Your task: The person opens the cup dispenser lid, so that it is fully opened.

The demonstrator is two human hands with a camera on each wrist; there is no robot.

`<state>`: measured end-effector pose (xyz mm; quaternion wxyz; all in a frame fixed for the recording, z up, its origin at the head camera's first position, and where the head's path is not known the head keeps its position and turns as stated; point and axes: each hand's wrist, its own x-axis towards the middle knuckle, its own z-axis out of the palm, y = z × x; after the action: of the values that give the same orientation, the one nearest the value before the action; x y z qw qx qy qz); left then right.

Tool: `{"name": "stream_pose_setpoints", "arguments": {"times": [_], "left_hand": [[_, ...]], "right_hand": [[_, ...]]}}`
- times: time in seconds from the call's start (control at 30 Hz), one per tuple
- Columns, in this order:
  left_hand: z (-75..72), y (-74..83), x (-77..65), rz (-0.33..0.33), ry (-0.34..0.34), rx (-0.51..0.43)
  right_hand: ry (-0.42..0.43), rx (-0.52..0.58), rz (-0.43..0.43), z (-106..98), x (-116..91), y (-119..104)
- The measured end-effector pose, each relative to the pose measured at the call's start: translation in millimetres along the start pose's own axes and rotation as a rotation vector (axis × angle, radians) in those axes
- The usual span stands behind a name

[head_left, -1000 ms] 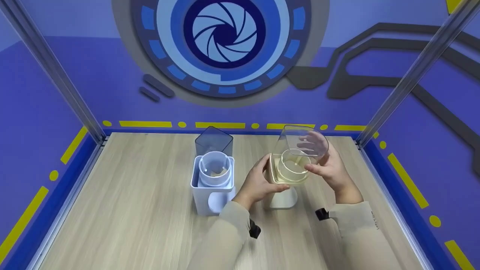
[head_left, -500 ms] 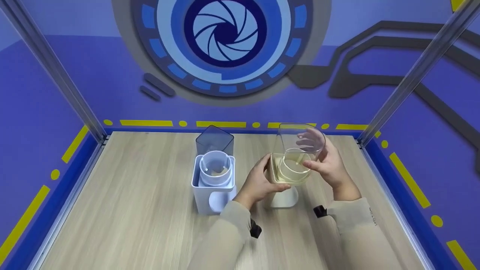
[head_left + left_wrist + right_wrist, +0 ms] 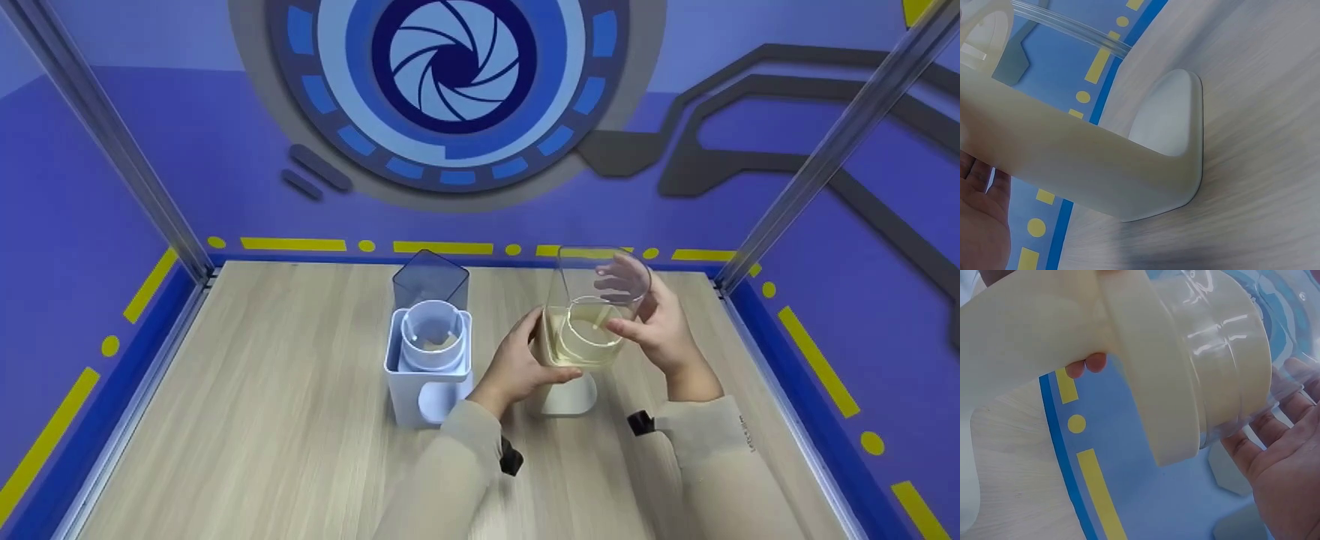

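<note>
A cream dispenser-like stand (image 3: pixel 1084 157) has an upright body, a rounded foot (image 3: pixel 576 397) on the table, and a square top. Round that top's side my left hand (image 3: pixel 516 369) grips, thumb along the front edge. A round cream collar (image 3: pixel 1230 365) rises from the top. Over the collar sits a clear plastic container (image 3: pixel 581 271), square with rounded corners. My right hand (image 3: pixel 666 330) holds the container from the right, thumb in front and fingers behind, seen through the plastic. In the right wrist view the container's lower edge surrounds the collar.
Left of the cream stand is a similar pale blue-white one (image 3: pixel 406 401), with a round collar (image 3: pixel 431 322) and a smoky clear container (image 3: pixel 429 281) behind it. The wooden table (image 3: pixel 285 420) ends at blue walls with metal corner posts (image 3: pixel 810 157).
The clear container has shifted slightly left and straightened over the collar, my right hand moving with it. My left hand keeps its grip on the stand.
</note>
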<state>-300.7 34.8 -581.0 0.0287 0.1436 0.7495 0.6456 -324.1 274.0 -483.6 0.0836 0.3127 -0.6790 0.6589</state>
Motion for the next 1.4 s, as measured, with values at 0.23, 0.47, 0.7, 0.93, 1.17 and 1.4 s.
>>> {"name": "stream_pose_setpoints", "arguments": {"times": [0.23,0.47,0.7,0.93,1.17,1.4], "left_hand": [[0.6,0.0,0.9,0.016,0.004,-0.011],[1.5,-2.3,3.0,0.063,0.008,-0.046],[1.7,-2.3,1.9,0.045,-0.002,-0.074],[3.1,-1.8,0.9,0.028,0.015,-0.053],[4.0,-1.7,-1.0,0.032,0.015,-0.062],[2.2,-2.1,0.0,0.023,0.013,-0.044]], "right_hand": [[0.01,0.079,-0.014,-1,-3,0],[0.06,0.241,-0.086,-7,1,-11],[0.13,0.289,-0.129,-13,6,-25],[0.227,0.332,-0.166,-21,3,-29],[0.327,0.352,-0.227,-30,1,-28],[0.481,0.324,-0.194,-34,1,-27]]}}
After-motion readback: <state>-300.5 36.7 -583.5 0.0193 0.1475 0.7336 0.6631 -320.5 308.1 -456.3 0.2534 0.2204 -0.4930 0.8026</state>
